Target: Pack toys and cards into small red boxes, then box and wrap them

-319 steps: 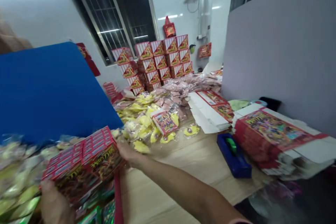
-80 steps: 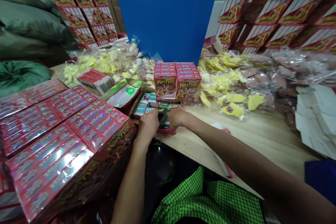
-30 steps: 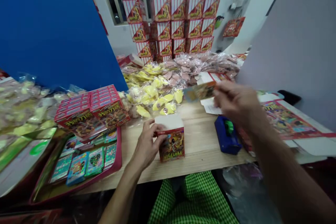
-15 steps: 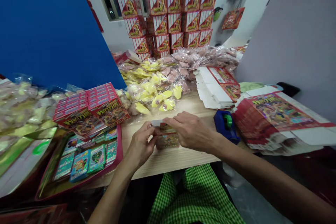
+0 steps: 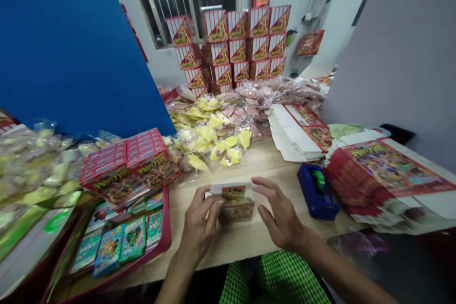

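Observation:
A small printed cardboard box stands near the table's front edge with its lid flap raised. The raised flap is white with a printed picture panel. My left hand grips the box at its left side, thumb across the front edge and fingers behind. At the right side of the box, my right hand is open, thumb and fingers apart. Its fingertips are close to the raised flap; whether they touch it I cannot tell. The inside of the box is hidden from me.
A blue tape dispenser stands on the right, beside stacked flat cartons. Left is a red-rimmed tray of card packs, with red boxes over its back. Bagged yellow pieces lie behind; stacked boxes stand farther back.
My right hand has come off the box top and opened, moving to the right. The flap now stands up in view. My left hand still holds the box. The camera view has tilted up.

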{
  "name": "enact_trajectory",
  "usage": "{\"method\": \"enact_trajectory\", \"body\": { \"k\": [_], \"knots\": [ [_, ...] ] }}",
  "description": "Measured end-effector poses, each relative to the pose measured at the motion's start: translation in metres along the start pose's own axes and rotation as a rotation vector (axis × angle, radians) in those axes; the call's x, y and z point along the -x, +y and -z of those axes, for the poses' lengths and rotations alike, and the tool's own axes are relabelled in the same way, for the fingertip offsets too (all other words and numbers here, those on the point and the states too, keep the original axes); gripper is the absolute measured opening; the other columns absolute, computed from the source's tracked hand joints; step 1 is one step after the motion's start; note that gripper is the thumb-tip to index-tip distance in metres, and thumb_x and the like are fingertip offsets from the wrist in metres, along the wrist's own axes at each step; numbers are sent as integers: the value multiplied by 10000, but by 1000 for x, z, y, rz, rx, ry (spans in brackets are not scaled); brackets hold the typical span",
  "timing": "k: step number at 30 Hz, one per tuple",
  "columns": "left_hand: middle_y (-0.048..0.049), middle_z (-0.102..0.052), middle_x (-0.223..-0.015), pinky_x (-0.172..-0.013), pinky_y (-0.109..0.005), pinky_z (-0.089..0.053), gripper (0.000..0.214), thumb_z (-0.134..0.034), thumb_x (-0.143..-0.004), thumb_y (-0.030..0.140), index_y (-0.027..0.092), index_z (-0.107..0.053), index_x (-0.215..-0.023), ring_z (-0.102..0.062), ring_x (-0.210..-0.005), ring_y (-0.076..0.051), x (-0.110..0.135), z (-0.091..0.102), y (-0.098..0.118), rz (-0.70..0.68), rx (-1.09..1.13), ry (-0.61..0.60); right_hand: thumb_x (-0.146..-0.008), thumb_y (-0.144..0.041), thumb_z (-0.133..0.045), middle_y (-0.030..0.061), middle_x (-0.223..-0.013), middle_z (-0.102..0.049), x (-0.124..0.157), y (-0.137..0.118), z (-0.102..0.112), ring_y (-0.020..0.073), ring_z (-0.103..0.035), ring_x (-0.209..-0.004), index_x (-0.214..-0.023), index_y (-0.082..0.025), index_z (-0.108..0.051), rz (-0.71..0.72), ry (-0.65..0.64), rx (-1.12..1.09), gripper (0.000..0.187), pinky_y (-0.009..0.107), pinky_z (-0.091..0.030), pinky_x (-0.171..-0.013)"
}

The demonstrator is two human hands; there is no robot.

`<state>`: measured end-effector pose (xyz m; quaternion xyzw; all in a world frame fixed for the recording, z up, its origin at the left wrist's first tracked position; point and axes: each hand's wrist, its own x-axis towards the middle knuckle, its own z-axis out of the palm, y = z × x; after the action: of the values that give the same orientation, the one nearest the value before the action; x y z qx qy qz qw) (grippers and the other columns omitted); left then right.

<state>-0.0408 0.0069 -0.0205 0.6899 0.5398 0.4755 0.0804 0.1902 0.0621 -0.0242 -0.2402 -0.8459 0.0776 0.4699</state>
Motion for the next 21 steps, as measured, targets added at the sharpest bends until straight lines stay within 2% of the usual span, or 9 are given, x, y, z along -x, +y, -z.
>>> {"method": "enact_trajectory", "body": {
  "k": [2, 5, 8, 10, 13, 16, 19, 21],
  "knots": [
    [-68, -685, -1004, -812, -296, -565, 152, -561, -976, 271, 237, -654, -1092, -682, -902, -188, 4, -12, -2, 103, 91, 140, -923, -86, -468, 224, -1491, -454, -5, 1, -5, 341, -481, -1384, -1428, -178, -438, 56, -39, 62, 514, 536, -504, -1066],
    [-64, -693, -1026, -793, -287, -570, 340, -660, -918, 348, 245, -489, -1194, -695, -900, -181, 9, -29, -2, 316, 321, 320, -907, -98, -493, 264, -1532, -395, -20, -1, -5, 401, -472, -1385, -1415, -150, -497, 170, -98, 192, 511, 588, -514, -1032],
    [-69, -697, -1019, -849, -319, -575, 426, -711, -872, 449, 263, -421, -1122, -707, -950, -200, 12, -40, 2, 476, 503, 388, -914, -111, -487, 284, -1485, -457, -29, -1, -5, 378, -574, -1280, -1405, -123, -518, 194, -172, 204, 492, 551, -573, -962],
    [-68, -680, -986, -843, -335, -586, 423, -727, -843, 520, 269, -428, -1006, -700, -920, -205, 12, -48, 3, 518, 556, 454, -910, -110, -492, 280, -1501, -446, -28, 1, -6, 371, -583, -1283, -1356, -147, -557, 183, -175, 195, 453, 532, -591, -951],
    [-61, -660, -910, -761, -310, -600, 399, -722, -846, 556, 254, -460, -860, -683, -831, -189, 11, -62, -3, 492, 570, 548, -911, -102, -501, 236, -1566, -394, -17, 12, -15, 350, -563, -1330, -1214, -202, -614, 175, -147, 152, 338, 463, -615, -928],
    [-63, -695, -887, -735, -283, -604, 295, -701, -898, 482, 205, -602, -924, -701, -804, -181, 13, -69, -8, 427, 488, 617, -948, -65, -444, 229, -1567, -396, -4, 24, -25, 296, -567, -1333, -1278, -176, -551, 115, -55, 51, 364, 377, -606, -929],
    [-76, -749, -943, -788, -288, -612, 195, -687, -930, 350, 182, -705, -1027, -734, -864, -187, 23, -61, -6, 255, 282, 620, -967, -51, -416, 212, -1370, -566, 6, 23, -26, 256, -601, -1265, -1370, -145, -456, 51, 60, -14, 415, 347, -588, -940],
    [-72, -764, -988, -845, -300, -604, 119, -664, -941, 246, 196, -735, -1022, -737, -921, -184, 27, -53, -8, 49, 132, 563, -966, -45, -410, 146, -1144, -643, 5, 21, -27, 255, -634, -1176, -1331, -166, -485, 105, 39, -33, 392, 373, -586, -946]
  ]
}}
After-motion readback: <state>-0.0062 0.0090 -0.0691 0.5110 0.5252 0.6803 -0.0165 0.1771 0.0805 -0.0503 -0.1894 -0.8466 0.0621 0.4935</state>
